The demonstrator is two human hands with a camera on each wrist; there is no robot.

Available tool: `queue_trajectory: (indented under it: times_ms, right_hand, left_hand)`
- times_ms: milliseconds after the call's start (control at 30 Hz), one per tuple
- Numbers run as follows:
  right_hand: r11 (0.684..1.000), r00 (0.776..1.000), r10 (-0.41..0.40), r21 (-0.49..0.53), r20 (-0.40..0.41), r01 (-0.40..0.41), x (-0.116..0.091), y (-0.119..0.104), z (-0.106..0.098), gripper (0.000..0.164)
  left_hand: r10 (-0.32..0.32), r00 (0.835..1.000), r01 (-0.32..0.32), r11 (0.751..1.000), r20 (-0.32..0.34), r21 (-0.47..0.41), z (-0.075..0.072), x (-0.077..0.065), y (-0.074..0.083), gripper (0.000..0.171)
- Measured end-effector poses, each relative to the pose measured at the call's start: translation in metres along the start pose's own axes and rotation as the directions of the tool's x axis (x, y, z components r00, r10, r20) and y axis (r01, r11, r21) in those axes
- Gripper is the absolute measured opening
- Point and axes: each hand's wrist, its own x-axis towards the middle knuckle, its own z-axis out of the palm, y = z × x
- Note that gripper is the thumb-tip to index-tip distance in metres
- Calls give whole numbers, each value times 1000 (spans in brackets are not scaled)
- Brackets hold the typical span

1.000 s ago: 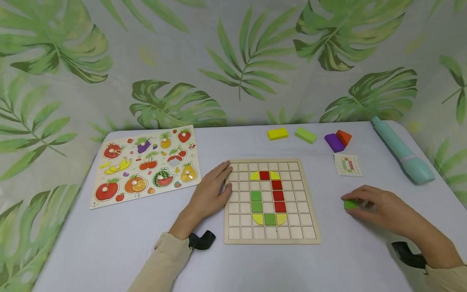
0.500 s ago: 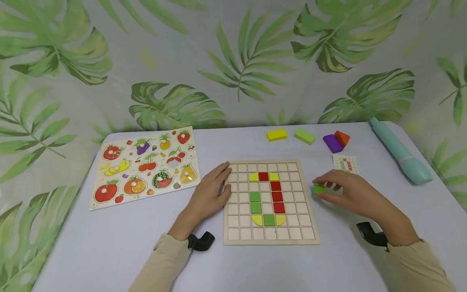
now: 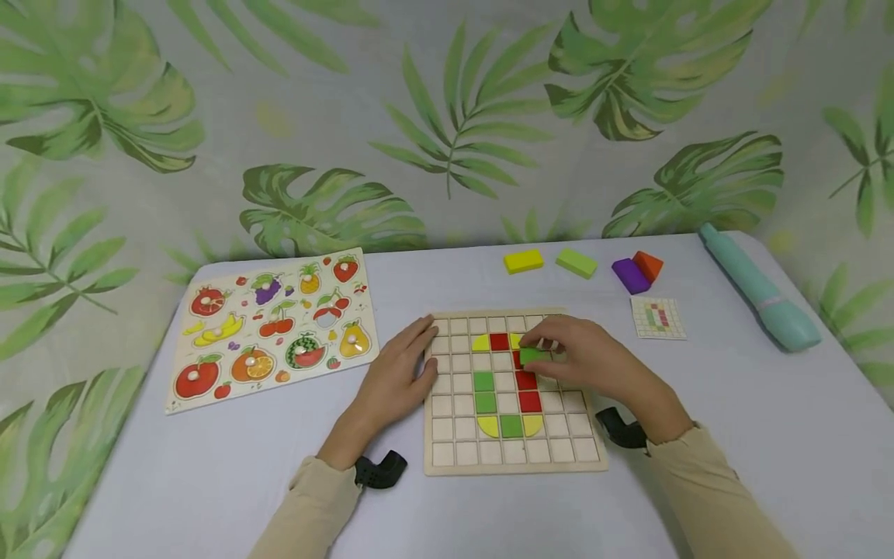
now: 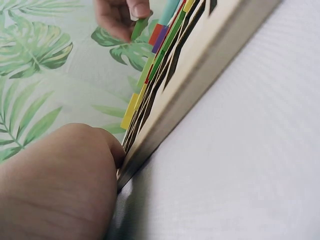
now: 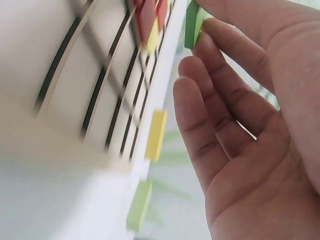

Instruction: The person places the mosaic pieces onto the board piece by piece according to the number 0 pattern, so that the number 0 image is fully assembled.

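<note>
Between thumb and fingertips, my right hand [image 3: 594,355] pinches a small green square block [image 3: 534,355] over the upper right part of the wooden grid board [image 3: 517,470]. In the right wrist view, the green block [image 5: 192,25] is held up off the board, its thin side showing. My left hand [image 3: 396,373] rests at the board's left edge, fingers and thumb along the rim. Red, green and yellow pieces sit in the grid as a broken ring, including a red square [image 3: 499,341], a green square [image 3: 511,425] and a yellow quarter-round [image 3: 489,426].
A fruit puzzle board [image 3: 282,369] lies at the left. Toward the back are a yellow block [image 3: 523,262], a light green block [image 3: 576,262], a purple block [image 3: 631,276] and an orange-red triangular block [image 3: 648,266]. A pattern card [image 3: 670,326] and teal bottle-shaped object [image 3: 761,289] lie right.
My right hand has carried the green block leftward from the table on the right to over the board. My left hand has stayed at the board's left edge.
</note>
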Motion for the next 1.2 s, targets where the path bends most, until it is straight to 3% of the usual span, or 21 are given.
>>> queue_trajectory:
  times_ms: [267,500,867,1200]
  right_hand:
    - [998,997,-69,-1,27,69,29,-24,19,31]
    - [993,993,-107,-44,44,109,40,-31,30,29]
    - [992,994,-91,-83,65,96,42,-34,34,28]
    - [994,997,-66,-79,45,69,31,-27,18,31]
  left_hand:
    - [0,1000,0,1000,-9,2,0,-3,0,52]
    - [-5,1000,5,1000,2,13,-2,-3,0,52]
    - [-4,1000,4,1000,5,20,-3,-3,2,52]
    - [13,1000,-13,1000,7,10,0,4,6,52]
